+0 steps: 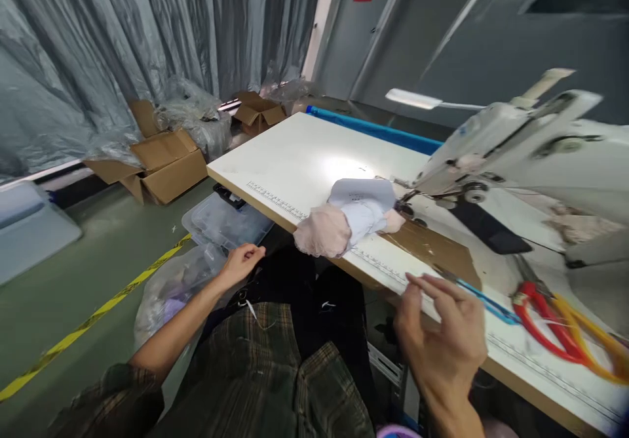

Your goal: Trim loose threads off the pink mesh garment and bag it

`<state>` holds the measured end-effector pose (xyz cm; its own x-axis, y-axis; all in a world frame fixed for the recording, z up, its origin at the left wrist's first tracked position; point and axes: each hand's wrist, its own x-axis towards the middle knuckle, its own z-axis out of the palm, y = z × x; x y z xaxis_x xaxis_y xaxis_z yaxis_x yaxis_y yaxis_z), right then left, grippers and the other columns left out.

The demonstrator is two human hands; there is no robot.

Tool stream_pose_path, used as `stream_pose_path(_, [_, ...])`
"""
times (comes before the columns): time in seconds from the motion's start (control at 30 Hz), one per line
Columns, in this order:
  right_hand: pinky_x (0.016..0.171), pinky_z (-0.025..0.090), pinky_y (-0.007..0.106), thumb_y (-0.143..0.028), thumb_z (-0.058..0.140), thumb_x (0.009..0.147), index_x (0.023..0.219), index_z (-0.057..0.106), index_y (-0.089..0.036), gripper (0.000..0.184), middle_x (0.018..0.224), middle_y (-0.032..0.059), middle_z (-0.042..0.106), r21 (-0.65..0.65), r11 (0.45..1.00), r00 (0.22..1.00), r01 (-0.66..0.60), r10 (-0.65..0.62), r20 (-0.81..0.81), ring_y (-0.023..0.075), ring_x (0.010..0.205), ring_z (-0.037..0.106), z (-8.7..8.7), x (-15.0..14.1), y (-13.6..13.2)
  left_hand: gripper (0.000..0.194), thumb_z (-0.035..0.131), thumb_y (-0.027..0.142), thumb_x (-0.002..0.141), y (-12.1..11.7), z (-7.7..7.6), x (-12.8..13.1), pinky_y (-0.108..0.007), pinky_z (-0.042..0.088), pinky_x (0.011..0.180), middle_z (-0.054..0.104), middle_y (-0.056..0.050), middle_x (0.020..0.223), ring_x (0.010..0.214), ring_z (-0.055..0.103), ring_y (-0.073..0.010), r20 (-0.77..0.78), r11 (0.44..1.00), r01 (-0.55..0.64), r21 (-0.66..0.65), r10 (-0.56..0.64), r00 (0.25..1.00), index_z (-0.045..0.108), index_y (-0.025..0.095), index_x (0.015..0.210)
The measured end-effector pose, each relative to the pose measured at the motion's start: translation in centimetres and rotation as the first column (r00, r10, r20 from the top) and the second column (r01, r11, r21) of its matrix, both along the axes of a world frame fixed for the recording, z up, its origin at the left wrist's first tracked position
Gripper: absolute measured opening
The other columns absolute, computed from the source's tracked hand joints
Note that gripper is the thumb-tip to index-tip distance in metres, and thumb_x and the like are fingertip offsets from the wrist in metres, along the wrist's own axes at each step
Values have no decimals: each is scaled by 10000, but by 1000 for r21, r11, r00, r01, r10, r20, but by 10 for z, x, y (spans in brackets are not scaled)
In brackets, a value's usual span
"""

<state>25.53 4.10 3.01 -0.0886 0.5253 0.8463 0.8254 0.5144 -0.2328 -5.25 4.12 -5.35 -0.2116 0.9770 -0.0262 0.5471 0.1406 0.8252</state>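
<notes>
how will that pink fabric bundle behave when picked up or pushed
The pink fabric bundle will probably flop, since it looks soft and crumpled. It reaches the edge of the table, so a nudge might send it over.

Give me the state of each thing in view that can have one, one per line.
Left hand: fingers curled, off the tabletop; grip unclear.
Right hand: fingers curled near the tabletop's edge; grip unclear.
Pink fabric: bunched, on the tabletop.
Sewing machine: running or not, unclear.
Red-handled scissors: lying on the tabletop; blade opening unclear.
Nearer cardboard box: open, flaps spread.
Farther cardboard box: open.
Grey door: looks shut.
</notes>
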Motion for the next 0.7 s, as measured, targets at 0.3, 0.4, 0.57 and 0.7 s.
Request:
stream_pose_path(0.3, [679,571,311,-154,529,879,1031,644,-183,193,931,92,628,-433,531,601,-729,799,-32,180,795,645,-103,-99,3,276,614,282,866,-42,-121,-52,-461,482,909,565,-94,1218,1098,556,-249,-184,802,-527,-282,494,850,595,162,1113])
stream_pose_path(0.4, [694,576,316,-189,503,900,1005,648,-189,179,938,94,624,-507,442,546,-740,835,-68,185,809,649,-115,-117,18,293,633,266,853,-25,-143,-49,-483,472,936,544,-101,1265,1144,535,-266,-169,749,-571,-336,549,819,598,169,1127])
stream_pose_path(0.57, [722,571,312,-249,490,913,963,665,-201,188,937,85,626,-598,329,492,-731,861,-128,186,812,656,-120,-139,38,263,604,277,879,-11,-161,-55,-404,525,859,592,-90,1192,1042,594,-223,-106,684,-647,-338,655,748,597,171,1120])
stream_pose_path(0.7, [720,559,298,-277,487,913,939,670,-198,201,936,81,624,-664,231,464,-712,864,-197,181,810,654,-127,-159,45,266,575,293,899,-40,-141,-96,-396,540,809,610,-81,1121,961,616,-205,-83,542,-801,-255,813,576,585,148,1121])
